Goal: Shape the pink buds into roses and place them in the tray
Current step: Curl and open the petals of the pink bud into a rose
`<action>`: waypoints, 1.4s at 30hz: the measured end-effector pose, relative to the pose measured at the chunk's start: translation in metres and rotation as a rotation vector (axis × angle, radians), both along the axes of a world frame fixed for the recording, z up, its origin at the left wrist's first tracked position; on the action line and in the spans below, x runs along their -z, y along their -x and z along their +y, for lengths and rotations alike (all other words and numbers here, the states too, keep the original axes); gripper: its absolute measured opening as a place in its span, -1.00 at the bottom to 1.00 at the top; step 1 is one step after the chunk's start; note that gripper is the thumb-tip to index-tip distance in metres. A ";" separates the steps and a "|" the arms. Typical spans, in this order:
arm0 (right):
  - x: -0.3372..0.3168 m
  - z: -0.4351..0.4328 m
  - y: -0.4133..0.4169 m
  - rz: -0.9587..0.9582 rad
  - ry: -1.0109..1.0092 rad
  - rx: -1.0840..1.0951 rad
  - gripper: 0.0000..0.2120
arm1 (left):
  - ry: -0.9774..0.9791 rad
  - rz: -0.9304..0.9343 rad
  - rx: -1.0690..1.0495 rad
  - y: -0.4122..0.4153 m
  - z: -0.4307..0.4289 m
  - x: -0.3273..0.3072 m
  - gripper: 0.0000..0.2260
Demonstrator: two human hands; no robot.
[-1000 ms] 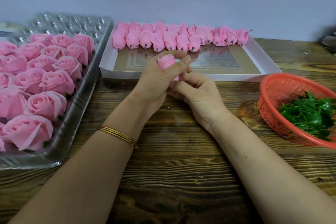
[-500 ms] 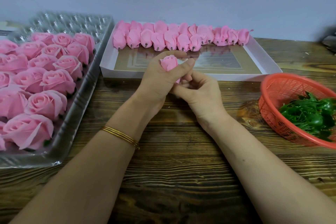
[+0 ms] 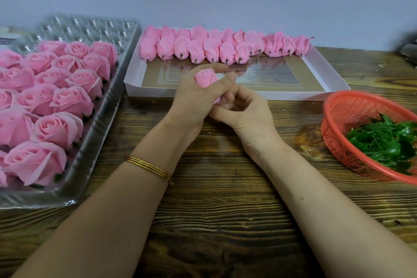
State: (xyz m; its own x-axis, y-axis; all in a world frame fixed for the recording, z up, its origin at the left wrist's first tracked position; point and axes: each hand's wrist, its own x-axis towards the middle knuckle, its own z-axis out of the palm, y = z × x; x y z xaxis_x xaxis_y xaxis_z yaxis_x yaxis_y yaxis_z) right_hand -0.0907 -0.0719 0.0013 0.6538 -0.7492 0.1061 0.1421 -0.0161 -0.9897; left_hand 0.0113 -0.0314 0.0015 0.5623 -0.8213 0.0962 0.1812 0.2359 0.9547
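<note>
Left hand (image 3: 198,99) is up off the wooden table (image 3: 225,210), forearm angled in. Thumb and forefinger are wrapped round one pink bud (image 3: 205,78), a tight hold. Right hand (image 3: 248,115) sits just below and right of it, fingers curled, pinching the bud's lower end. That contact is partly hidden by the left thumb. Bud is upright, petals rolled shut. Left of the grip is a clear plastic tray (image 3: 94,142) of opened roses (image 3: 56,128). Beyond the grip is a white box (image 3: 146,91) with a row of buds (image 3: 214,48). Right of it is a red basket (image 3: 338,119).
</note>
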 end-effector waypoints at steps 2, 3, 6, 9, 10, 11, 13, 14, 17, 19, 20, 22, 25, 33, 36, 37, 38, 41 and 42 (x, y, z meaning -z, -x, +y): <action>0.001 0.001 0.000 0.014 0.040 0.027 -0.63 | -0.002 -0.039 -0.007 0.002 0.000 0.000 -0.88; 0.002 0.001 0.000 0.024 0.060 0.042 -0.62 | -0.002 -0.047 -0.005 0.002 0.000 0.000 -0.87; 0.004 -0.001 0.000 0.015 0.069 0.056 -0.68 | 0.011 -0.042 0.016 0.003 0.000 -0.002 -0.82; 0.006 -0.004 0.000 0.025 0.055 0.052 -0.72 | 0.014 -0.026 0.044 0.004 0.002 -0.004 -0.80; 0.007 -0.005 0.000 0.026 0.045 0.037 -0.75 | 0.015 -0.013 0.053 0.005 0.002 -0.005 -0.80; 0.007 -0.005 0.000 0.020 0.029 0.013 -0.82 | 0.016 0.005 0.061 0.005 0.003 -0.007 -0.80; 0.008 -0.006 0.000 -0.010 -0.041 -0.031 -0.94 | 0.006 0.036 0.075 0.004 0.005 -0.010 -0.78; 0.008 -0.007 -0.001 -0.020 -0.083 -0.043 -0.87 | -0.004 0.041 0.086 0.003 0.005 -0.010 -0.78; 0.005 -0.006 -0.001 -0.013 -0.138 -0.096 -0.95 | -0.026 0.012 0.097 0.002 0.006 -0.011 -0.81; 0.004 -0.007 0.000 0.006 -0.170 -0.118 -0.83 | -0.022 -0.020 0.076 0.003 0.007 -0.010 -0.84; 0.001 -0.008 0.000 0.003 -0.213 -0.129 -0.79 | -0.020 -0.048 0.058 0.004 0.007 -0.009 -0.84; -0.004 -0.010 0.001 -0.017 -0.347 -0.125 -0.78 | -0.014 -0.133 0.018 0.004 0.007 -0.006 -0.80; -0.010 -0.013 0.004 -0.063 -0.472 -0.114 -0.79 | -0.018 -0.282 -0.021 0.004 0.006 -0.002 -0.77; -0.010 -0.010 0.000 -0.027 -0.430 -0.139 -0.85 | -0.039 -0.489 -0.025 0.008 0.004 0.003 -0.71; -0.010 -0.009 0.000 -0.014 -0.420 -0.131 -0.90 | -0.038 -0.539 -0.033 0.008 0.004 0.003 -0.69; -0.010 -0.009 0.000 -0.010 -0.421 -0.131 -0.90 | -0.039 -0.548 -0.029 0.008 0.004 0.003 -0.68; -0.010 -0.010 0.000 -0.008 -0.422 -0.134 -0.90 | -0.040 -0.549 -0.022 0.008 0.004 0.004 -0.68; -0.011 -0.010 0.001 -0.017 -0.409 -0.146 -0.84 | -0.047 -0.541 -0.008 0.008 0.004 0.006 -0.67; -0.011 -0.010 0.001 -0.031 -0.407 -0.151 -0.81 | -0.047 -0.545 -0.010 0.008 0.004 0.006 -0.66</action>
